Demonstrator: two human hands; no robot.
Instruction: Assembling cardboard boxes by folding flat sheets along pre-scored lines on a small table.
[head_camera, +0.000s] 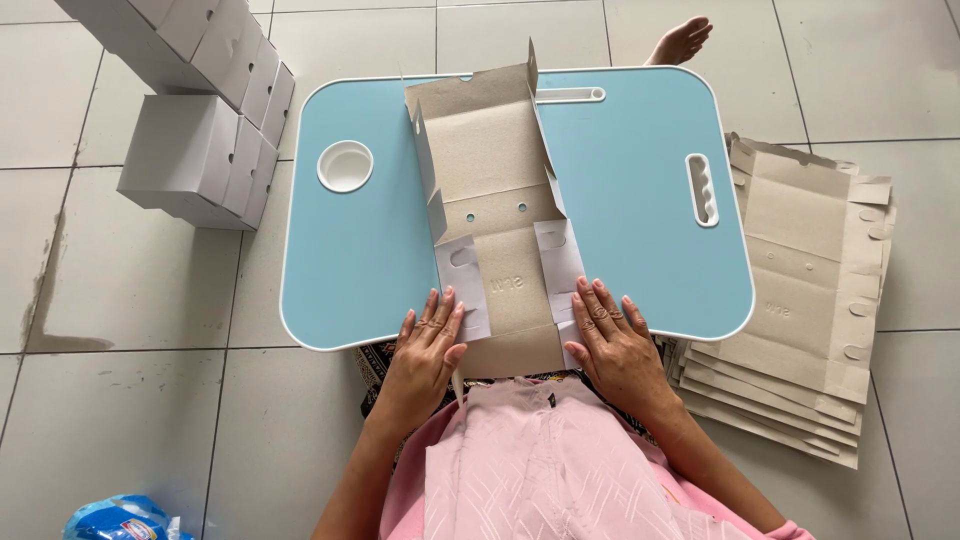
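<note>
hands (425, 345) (612, 335) press box blank (500, 215) flaps at blue tray (640, 250) near edge.

Both hands lie palm-down, fingers spread and flat: the left hand (428, 345) and right hand (612, 345) apparently pressing, forearms angled inward.

Flat box blank (500, 215): grey-brown cardboard, matt, fibrous-looking on the face up; side flaps white and smoother. Stack of blanks (800, 300): same dull grey-brown board, edges slightly rough. Lap table (350, 260): light blue top, smooth with a soft sheen; rim, cup recess and handle slot in white plastic. Folded boxes (200, 150): white card, matt. Floor (130, 400): pale tiles, lightly glossy, scuffed. Garment (530, 470): pink woven cloth, faint textured pattern. Packet (120, 518): shiny blue plastic film.
</note>
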